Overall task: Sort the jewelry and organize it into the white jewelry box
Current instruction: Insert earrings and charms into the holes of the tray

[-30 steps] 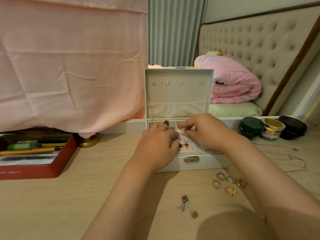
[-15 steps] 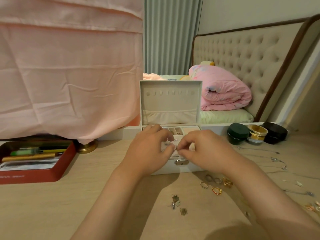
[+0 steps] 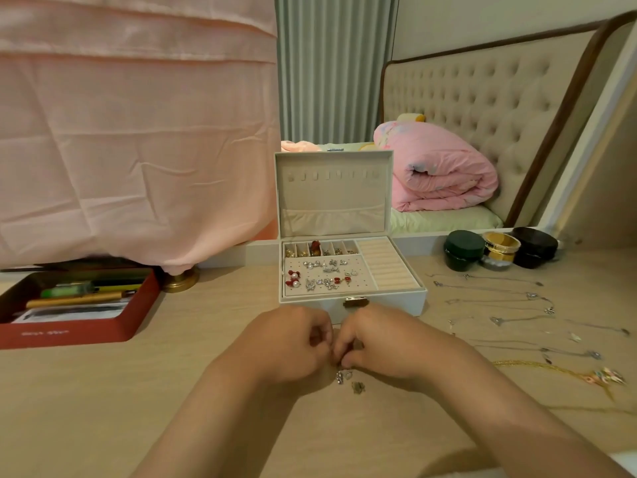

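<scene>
So both hands were bunched together in the lower middle of the frame, just in front of the white jewelry box [image 3: 389, 303]. The left hand [image 3: 293, 343] and right hand [image 3: 386, 343] had their fingers curled in tight, tips meeting right over a couple of loose silver earrings [image 3: 344, 375] on the tabletop [image 3: 103, 408]. Whether either hand actually had one pinched, I honestly couldn't tell, the fingers covered it. A small darker piece [image 3: 358, 387] sat just beside those earrings.

The box stood dead centre with its lid [image 3: 332, 194] propped upright. Inside, the earring panel [image 3: 320, 276] on the left already had pearl, red and silver studs stuck in it, a row of little compartments [image 3: 320, 250] ran behind it, and the ring rolls [image 3: 387, 267] took up the right side.

Off to the right of the frame, thin silver necklaces [image 3: 499, 298] lay spread out, with a gold chain [image 3: 551, 369] nearer the lower edge. Behind them were a green round box [image 3: 463, 250], a gold bangle [image 3: 500, 246] and a black round box [image 3: 534, 246]. A red tray [image 3: 79, 336] of pens sat at the left.
</scene>
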A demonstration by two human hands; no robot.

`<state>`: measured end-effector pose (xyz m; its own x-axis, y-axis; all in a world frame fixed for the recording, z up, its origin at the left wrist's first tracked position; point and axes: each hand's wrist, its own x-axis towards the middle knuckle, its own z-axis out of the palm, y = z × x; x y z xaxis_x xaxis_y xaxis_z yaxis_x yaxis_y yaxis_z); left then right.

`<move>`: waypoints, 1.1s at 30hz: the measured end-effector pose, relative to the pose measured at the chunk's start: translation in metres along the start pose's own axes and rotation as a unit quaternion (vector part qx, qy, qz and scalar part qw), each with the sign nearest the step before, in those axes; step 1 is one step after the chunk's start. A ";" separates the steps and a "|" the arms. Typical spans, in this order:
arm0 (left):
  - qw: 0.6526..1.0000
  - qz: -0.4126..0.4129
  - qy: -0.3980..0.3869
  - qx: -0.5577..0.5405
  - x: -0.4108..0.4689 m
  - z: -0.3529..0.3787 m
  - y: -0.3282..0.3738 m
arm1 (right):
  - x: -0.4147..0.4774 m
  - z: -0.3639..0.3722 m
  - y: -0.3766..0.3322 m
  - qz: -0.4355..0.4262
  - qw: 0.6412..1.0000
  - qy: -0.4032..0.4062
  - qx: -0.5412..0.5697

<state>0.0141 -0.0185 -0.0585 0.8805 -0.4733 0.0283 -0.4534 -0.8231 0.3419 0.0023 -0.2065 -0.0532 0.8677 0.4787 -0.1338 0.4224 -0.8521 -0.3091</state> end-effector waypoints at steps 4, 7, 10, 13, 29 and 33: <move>0.999 -0.011 -0.013 -0.029 0.004 0.004 -0.003 | 0.001 0.001 0.004 0.014 0.999 0.028 0.043; 0.987 -0.009 0.000 -0.159 0.008 0.005 -0.004 | -0.001 -0.002 0.008 0.036 0.977 0.097 0.187; 0.951 -0.005 0.043 -0.306 0.006 -0.001 0.001 | -0.004 -0.011 0.010 0.048 0.930 0.146 0.335; 0.908 -0.013 0.081 -0.412 0.005 -0.008 0.007 | -0.008 -0.021 0.008 0.058 0.880 0.151 0.448; 0.855 -0.027 0.105 -0.507 0.003 -0.013 0.010 | -0.008 -0.025 -0.001 0.068 0.820 0.185 0.537; 0.848 -0.035 0.091 -0.520 0.004 -0.011 0.009 | -0.009 -0.027 0.000 0.069 0.821 0.170 0.541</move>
<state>0.0149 -0.0242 -0.0449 0.9499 -0.3006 0.0856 -0.1144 -0.0794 0.9903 0.0019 -0.2166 -0.0265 0.9883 0.1505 -0.0239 -0.0059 -0.1190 -0.9929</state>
